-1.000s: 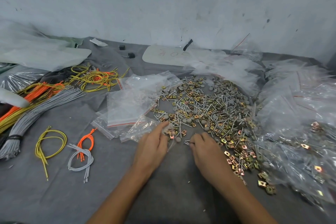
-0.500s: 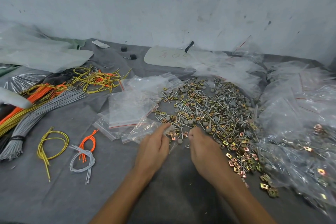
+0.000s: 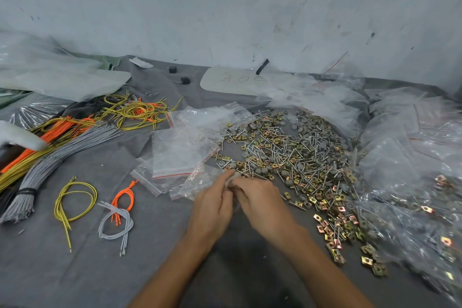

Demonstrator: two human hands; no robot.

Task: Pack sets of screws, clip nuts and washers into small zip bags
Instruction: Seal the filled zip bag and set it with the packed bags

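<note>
Head view, looking down onto a worktop [image 3: 75,270] covered in grey cloth, set against a scuffed pale wall [image 3: 225,7]. Two bare forearms reach in from the bottom edge. The left hand [image 3: 212,207] and right hand [image 3: 260,200] meet at the middle, knuckles touching, fingertips drawn together. Between the fingertips they pinch a small pale piece [image 3: 233,178]; it is too small and blurred to say what it is.

Just beyond the fingertips, and spreading away to the right, lies a loose pile of hardware [image 3: 295,157]: silver screws, brass-coloured clip nuts and grey round washers mixed together. A trail of clip nuts runs down alongside the right forearm.

Just left of the hands, touching the pile's edge, lies a heap of empty zip bags [image 3: 182,152] with red seal lines. Filled bags [image 3: 412,195] are heaped at the far right.

Well to the left lie a grey wire bundle [image 3: 50,165], a yellow wire loop [image 3: 72,200] and an orange and grey wire loop [image 3: 120,210].
</note>
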